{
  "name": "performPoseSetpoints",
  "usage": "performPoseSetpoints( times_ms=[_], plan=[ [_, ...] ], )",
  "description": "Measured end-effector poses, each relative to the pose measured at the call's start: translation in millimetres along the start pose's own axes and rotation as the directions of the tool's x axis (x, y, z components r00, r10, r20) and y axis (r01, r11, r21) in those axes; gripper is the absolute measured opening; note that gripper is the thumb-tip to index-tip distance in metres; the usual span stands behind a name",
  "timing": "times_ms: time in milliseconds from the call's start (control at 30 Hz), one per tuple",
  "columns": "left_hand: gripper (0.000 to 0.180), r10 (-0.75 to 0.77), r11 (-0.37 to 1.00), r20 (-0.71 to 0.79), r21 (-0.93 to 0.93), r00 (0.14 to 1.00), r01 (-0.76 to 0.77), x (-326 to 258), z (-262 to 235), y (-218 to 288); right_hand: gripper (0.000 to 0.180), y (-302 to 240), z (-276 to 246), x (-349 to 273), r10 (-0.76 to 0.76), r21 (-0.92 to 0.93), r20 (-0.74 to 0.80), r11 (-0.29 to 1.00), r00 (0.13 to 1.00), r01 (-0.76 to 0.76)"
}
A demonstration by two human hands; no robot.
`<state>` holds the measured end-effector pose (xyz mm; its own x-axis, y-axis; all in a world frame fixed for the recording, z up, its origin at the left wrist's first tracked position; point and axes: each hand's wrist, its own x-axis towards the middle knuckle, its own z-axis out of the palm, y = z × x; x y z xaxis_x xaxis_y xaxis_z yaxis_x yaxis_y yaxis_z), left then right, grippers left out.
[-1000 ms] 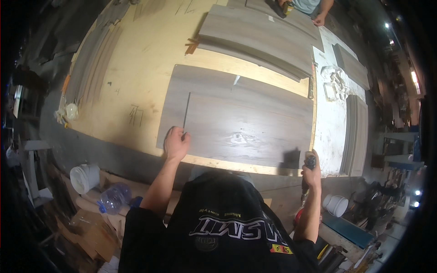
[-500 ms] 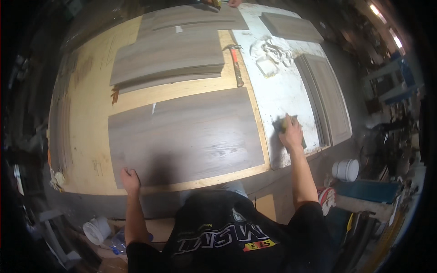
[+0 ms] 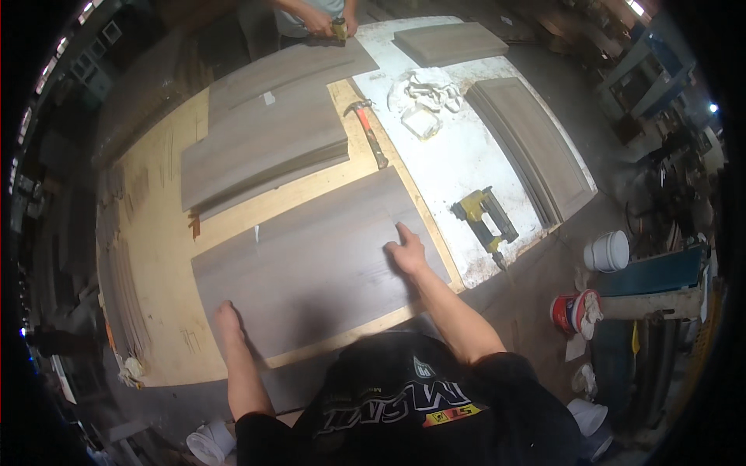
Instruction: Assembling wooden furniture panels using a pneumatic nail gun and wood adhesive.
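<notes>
A grey-brown wood-grain panel (image 3: pixel 318 233) lies slanted on the table in front of me. My left hand (image 3: pixel 228 320) is closed at its left edge, near the front corner; the fingertips are hidden. On the panel's right part rests my right hand (image 3: pixel 408 252), holding nothing, thumb and forefinger apart. A yellow and black nail gun (image 3: pixel 486 217) lies on the white board right of the panel, apart from my hand. Beyond the panel is a claw hammer (image 3: pixel 370 136) with a red and black handle.
Stacked grey panels (image 3: pixel 268 144) lie farther back, with framed door panels (image 3: pixel 532 147) at the right. White cloths (image 3: pixel 426 93) sit on the white board (image 3: pixel 423 167). Across the table a co-worker's hand (image 3: pixel 317 22) is at another yellow tool. Buckets (image 3: pixel 608 252) stand on the floor at right.
My right hand has let go of the nail gun, leaving it on the white board, and moved left onto the panel. My left hand stays at the panel's left edge. The view has shifted and turned.
</notes>
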<state>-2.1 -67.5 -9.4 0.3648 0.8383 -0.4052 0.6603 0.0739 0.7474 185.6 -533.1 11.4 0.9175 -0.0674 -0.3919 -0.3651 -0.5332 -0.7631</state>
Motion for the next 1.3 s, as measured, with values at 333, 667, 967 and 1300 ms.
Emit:
performPoseSetpoints(
  times_ms=[333,667,967,1300],
  plan=[
    [0.059,-0.034,0.718,-0.118,-0.694,0.992,-0.058,-28.2,-58.2,52.3,0.058,-56.4,-72.7,-51.5,0.097,0.689,0.037,0.718,0.995,-0.096],
    [0.069,0.651,0.183,0.268,-0.964,0.710,0.196,-17.4,-96.5,-82.6,0.057,14.4,-50.0,-80.2,0.264,0.649,0.558,0.451,0.786,-0.613],
    [0.061,0.070,0.604,0.287,-0.774,0.955,0.188,-72.8,-31.6,-88.0,0.053,37.6,-54.8,-96.2,0.141,0.586,0.391,0.724,0.910,-0.364],
    [0.058,0.017,0.458,0.763,-0.581,0.647,0.673,-182.0,154.2,91.5,0.046,106.5,-240.5,-143.2,0.230,0.957,0.035,0.273,0.972,-0.099]
  ],
)
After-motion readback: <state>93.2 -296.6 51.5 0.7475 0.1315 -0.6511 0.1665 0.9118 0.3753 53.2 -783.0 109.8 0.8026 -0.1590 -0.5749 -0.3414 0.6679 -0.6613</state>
